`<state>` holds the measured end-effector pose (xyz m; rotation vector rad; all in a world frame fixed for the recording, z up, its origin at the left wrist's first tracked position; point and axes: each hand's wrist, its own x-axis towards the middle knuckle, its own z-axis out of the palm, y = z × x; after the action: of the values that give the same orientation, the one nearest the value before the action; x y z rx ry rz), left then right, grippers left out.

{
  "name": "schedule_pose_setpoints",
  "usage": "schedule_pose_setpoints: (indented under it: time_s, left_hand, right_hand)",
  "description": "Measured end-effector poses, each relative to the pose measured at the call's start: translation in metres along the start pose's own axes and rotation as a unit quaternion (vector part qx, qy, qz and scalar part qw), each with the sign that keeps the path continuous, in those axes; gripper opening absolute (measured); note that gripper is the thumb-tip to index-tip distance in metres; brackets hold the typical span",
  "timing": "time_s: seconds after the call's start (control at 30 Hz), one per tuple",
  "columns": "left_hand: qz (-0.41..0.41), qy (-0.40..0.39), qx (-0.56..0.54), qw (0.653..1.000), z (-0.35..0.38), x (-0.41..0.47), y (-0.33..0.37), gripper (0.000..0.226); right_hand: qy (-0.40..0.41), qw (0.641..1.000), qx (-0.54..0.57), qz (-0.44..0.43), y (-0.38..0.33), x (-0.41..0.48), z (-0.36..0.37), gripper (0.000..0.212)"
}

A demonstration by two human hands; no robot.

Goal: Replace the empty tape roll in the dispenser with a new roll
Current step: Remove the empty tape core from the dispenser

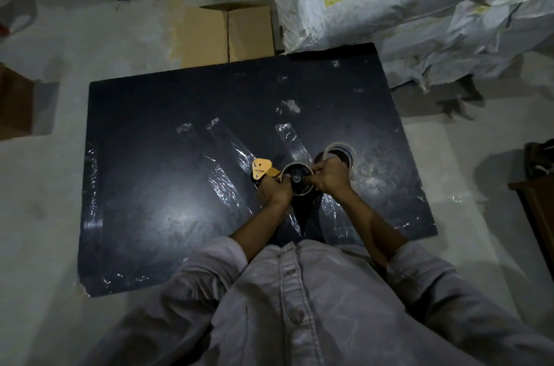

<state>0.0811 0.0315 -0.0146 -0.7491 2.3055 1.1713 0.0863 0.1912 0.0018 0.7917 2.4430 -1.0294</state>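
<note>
Over a black table (pixel 168 186) I hold a yellow tape dispenser (pixel 263 169). My left hand (pixel 274 190) grips its body near the handle. A thin tape roll (pixel 296 179) sits around the dispenser's black hub. My right hand (pixel 329 175) is closed on the right edge of that roll. Just behind my right hand a second tape roll (pixel 341 153) lies flat on the table, partly hidden by my fingers.
Several strips of clear tape (pixel 227 189) are stuck on the tabletop. A cardboard box (pixel 227 33) stands beyond the table's far edge, and large white sacks (pixel 404 0) are piled at the back right. A brown box (pixel 15 102) sits at the left.
</note>
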Motion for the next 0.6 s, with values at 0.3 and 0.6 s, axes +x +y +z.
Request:
schedule_pose_setpoints:
  time_s: [0.3,0.6]
  left_hand:
    - [0.004,0.018,0.018,1.000,-0.010,0.000,-0.008,0.029]
    - [-0.001,0.023,0.030,0.999,-0.014,-0.005,-0.005,0.034]
  right_hand:
    - [-0.005,0.999,-0.039,-0.006,-0.013,-0.006,0.004,0.020]
    - [0.017,0.999,0.007,0.030,-0.020,-0.017,0.002,0.027]
